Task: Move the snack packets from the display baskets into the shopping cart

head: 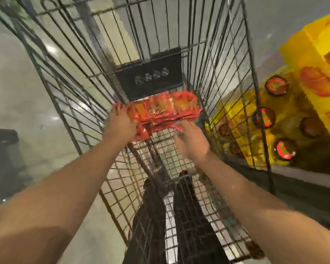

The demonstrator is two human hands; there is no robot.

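Inside the shopping cart [80, 96], looking down through the wire. Left to right:

- 9 o'clock: grey shop floor [17, 82] seen through the cart's side wires.
- Centre: left hand [120, 124] curled round the left end of a red stack of snack packets [166, 109], low in the cart near the far end, just below a black placard [151, 75]. Can't tell if the stack rests on the wire bottom yet or hangs just above it.
- Right hand [191, 143] at the stack's near-right edge, fingers straight, not gripping; blur hides whether it touches.
- 3 o'clock: yellow display stand [301, 60] outside the cart, more red packets on it.

Risks, my read: stack is held at one end only, so it may fan out or slide apart on release. Packets could snag corners in the wire grid, or slip through wider side gaps if let go tilted. Release low and flat.
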